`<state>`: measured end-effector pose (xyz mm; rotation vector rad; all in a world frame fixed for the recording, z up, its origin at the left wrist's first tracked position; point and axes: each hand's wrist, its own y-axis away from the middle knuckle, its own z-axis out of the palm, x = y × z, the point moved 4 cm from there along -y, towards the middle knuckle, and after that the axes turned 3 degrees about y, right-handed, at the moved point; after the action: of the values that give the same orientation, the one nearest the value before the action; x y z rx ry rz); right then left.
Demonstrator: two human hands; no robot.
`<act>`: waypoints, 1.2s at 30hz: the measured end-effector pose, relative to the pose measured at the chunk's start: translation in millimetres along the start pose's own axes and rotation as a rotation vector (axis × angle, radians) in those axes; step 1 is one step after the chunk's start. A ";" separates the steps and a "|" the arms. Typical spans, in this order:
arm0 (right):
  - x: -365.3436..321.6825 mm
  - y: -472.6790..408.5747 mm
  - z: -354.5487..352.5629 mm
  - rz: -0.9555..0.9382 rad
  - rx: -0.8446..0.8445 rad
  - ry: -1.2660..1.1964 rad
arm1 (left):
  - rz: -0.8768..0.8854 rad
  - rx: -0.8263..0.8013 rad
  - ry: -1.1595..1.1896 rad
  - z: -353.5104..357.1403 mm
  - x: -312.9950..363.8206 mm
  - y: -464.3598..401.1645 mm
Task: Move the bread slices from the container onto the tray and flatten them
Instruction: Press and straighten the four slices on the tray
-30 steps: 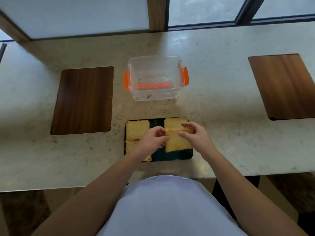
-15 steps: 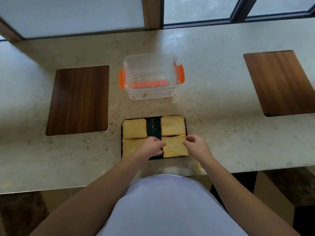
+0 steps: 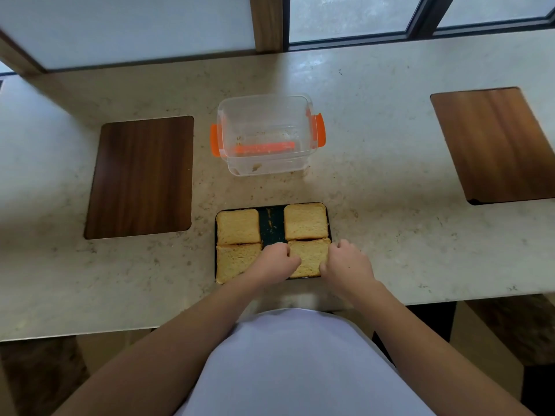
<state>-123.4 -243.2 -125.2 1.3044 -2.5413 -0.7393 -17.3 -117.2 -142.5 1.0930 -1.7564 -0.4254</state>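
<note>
A dark tray point(image 3: 271, 225) lies near the counter's front edge with several golden bread slices flat on it. One slice is at the far left point(image 3: 238, 226), one at the far right point(image 3: 304, 221), one at the near left point(image 3: 234, 261). The near right slice point(image 3: 309, 256) lies flat between my hands. My left hand point(image 3: 277, 261) has curled fingers on its left edge, and my right hand point(image 3: 345, 265) grips its right edge. Behind the tray stands the clear container point(image 3: 270, 168) with orange clips, holding only crumbs.
A dark wooden board point(image 3: 141, 175) is set into the counter at the left, and a lighter one point(image 3: 495, 142) at the right. Windows run along the far side. The counter's front edge point(image 3: 90, 331) is close to my body.
The slice I held raised over the tray's right side has come down flat onto the near right corner. Both hands followed it down toward me and stay at its edges.
</note>
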 end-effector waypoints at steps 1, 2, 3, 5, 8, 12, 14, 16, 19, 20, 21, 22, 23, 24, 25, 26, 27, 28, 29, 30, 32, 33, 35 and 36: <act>-0.6 -0.8 -0.6 -0.010 -0.014 -0.002 | 0.001 0.001 0.000 -1.0 0.2 0.6; -0.9 -1.3 -1.0 -0.015 -0.027 -0.016 | 0.001 -0.001 0.005 -1.8 0.1 0.7; -0.7 -1.4 -0.6 -0.016 -0.042 -0.033 | -0.002 -0.004 0.010 -1.9 -0.5 0.6; -0.2 -1.7 0.1 -0.011 -0.066 -0.057 | -0.012 -0.013 0.020 -1.2 -0.4 0.7; -0.8 -4.1 -0.1 0.017 -0.090 -0.091 | -0.024 -0.031 0.070 -0.7 1.3 -0.2; -4.0 -1.5 0.1 0.034 -0.071 -0.059 | -0.029 -0.039 0.134 -3.3 1.6 1.6; -8.9 0.3 -5.2 0.023 0.028 -0.067 | -0.022 0.089 0.304 -16.5 -3.0 6.0; -25.2 -2.2 -12.6 -0.040 0.113 -0.127 | -0.048 0.302 0.459 -43.1 -20.2 12.9; -55.2 -12.5 -19.1 -0.137 0.103 -0.299 | -0.121 0.531 0.514 -80.2 -52.6 22.1; -66.7 -17.9 -18.7 -0.159 0.049 -0.357 | -0.140 0.563 0.514 -89.4 -63.1 23.7; -76.3 -23.7 -17.4 -0.170 -0.020 -0.413 | -0.156 0.569 0.513 -96.0 -70.4 24.5; -84.2 -30.1 -15.8 -0.170 -0.085 -0.460 | -0.169 0.554 0.508 -100.4 -75.0 24.2; -91.5 -36.1 -14.2 -0.166 -0.141 -0.492 | -0.174 0.532 0.510 -103.2 -78.4 23.6; -97.5 -41.7 -13.0 -0.156 -0.185 -0.516 | -0.168 0.513 0.518 -105.1 -80.2 22.9; -102.4 -46.8 -11.8 -0.141 -0.220 -0.533 | -0.162 0.504 0.527 -106.8 -81.3 22.5; -106.5 -51.1 -10.9 -0.126 -0.247 -0.539 | -0.156 0.503 0.528 -108.3 -82.1 21.9; -109.8 -54.6 -10.3 -0.113 -0.261 -0.541 | -0.151 0.504 0.524 -109.0 -83.1 20.2; -113.7 -57.7 -9.8 -0.101 -0.269 -0.548 | -0.151 0.504 0.511 -109.9 -84.4 18.6; -117.2 -59.8 -9.7 -0.088 -0.275 -0.566 | -0.152 0.505 0.495 -110.6 -85.0 17.5; -120.5 -61.6 -10.1 -0.072 -0.282 -0.592 | -0.161 0.502 0.488 -111.1 -85.4 16.5; -124.3 -64.8 -10.8 -0.037 -0.291 -0.634 | -0.193 0.485 0.490 -110.3 -87.3 14.6; -125.4 -66.2 -10.4 -0.016 -0.296 -0.651 | -0.213 0.476 0.494 -110.4 -88.1 14.4; -126.8 -67.6 -9.3 0.031 -0.316 -0.696 | -0.245 0.465 0.522 -110.2 -89.6 13.7; -127.8 -67.7 -8.6 0.050 -0.327 -0.719 | -0.253 0.457 0.536 -110.0 -90.1 13.0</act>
<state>3.7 -176.6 -145.3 0.9744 -2.7414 -1.7881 82.2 -15.0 -133.6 1.5900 -1.2637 0.1327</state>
